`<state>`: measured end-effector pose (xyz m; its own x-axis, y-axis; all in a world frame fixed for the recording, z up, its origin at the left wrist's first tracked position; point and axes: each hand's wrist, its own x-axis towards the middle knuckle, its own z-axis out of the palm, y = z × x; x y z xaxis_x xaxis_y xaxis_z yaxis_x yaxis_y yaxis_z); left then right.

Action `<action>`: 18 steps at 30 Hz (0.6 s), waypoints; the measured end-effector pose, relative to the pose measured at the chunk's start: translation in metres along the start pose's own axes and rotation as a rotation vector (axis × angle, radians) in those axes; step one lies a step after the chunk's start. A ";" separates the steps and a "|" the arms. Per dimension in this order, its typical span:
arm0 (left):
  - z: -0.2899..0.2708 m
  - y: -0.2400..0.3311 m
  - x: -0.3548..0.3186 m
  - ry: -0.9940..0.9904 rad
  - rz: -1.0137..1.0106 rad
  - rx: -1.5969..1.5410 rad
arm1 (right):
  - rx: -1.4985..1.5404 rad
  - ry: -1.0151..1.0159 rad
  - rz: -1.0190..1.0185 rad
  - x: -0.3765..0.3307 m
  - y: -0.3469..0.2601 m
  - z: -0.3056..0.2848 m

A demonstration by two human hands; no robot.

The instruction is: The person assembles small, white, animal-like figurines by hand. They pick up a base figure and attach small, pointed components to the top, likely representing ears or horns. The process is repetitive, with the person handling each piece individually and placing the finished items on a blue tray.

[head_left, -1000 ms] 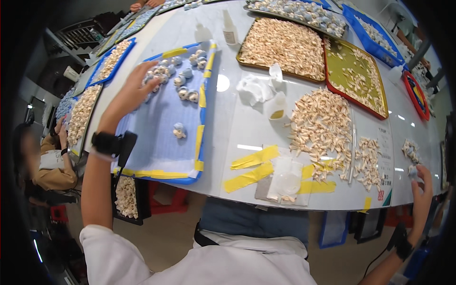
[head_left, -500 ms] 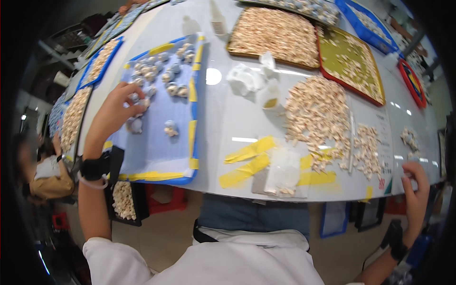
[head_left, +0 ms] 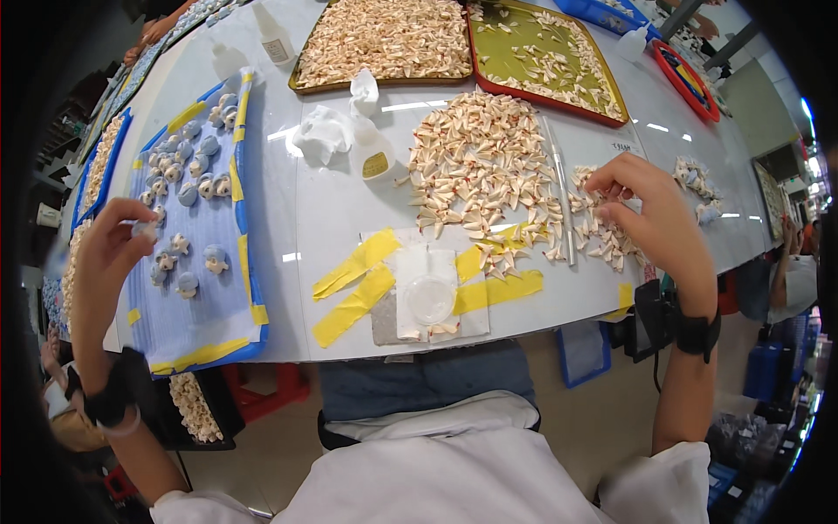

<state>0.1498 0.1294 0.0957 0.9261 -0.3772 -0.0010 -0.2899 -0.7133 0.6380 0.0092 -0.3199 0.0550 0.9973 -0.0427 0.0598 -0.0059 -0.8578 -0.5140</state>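
Observation:
Over the left edge of a blue tray (head_left: 205, 323) lined with bluish sheet and edged with yellow tape, my left hand (head_left: 112, 249) pinches a small blue-and-white figurine (head_left: 147, 229), mostly covered by the fingers. Several similar round-headed figurines (head_left: 186, 194) lie in the tray. My right hand (head_left: 650, 210) hovers above a small pile of cream pointed pieces (head_left: 611, 240), its thumb and forefinger apart and the other fingers curled. I see nothing between them. Left of that pile is a larger heap of cream pieces with reddish tips (head_left: 489, 166).
A metal rod (head_left: 561, 192) lies between the heaps. Near the front edge, a round clear dish (head_left: 430, 300) sits on a taped-down pad. A squeeze bottle (head_left: 370, 153) and crumpled tissue (head_left: 323, 135) stand behind. Two trays (head_left: 384, 44) (head_left: 515, 52) of cream pieces lie farther back.
My view has shifted to the right. My left hand has moved to the tray's left edge with a figurine. My right hand has come from the table's right front edge to over the small pile.

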 end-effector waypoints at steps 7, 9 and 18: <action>0.058 0.053 -0.090 -0.032 0.313 -0.604 | 0.056 0.023 0.081 0.006 0.007 0.004; 0.091 0.057 -0.101 -0.103 0.160 -0.904 | 0.044 0.117 0.085 0.000 0.009 0.000; 0.168 0.057 -0.097 -0.317 0.183 -1.192 | 0.281 0.334 0.196 -0.056 -0.034 -0.007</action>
<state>0.0029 0.0265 0.0025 0.7480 -0.6586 0.0816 0.1446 0.2818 0.9485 -0.0472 -0.2920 0.0752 0.9011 -0.3914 0.1865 -0.1257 -0.6475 -0.7516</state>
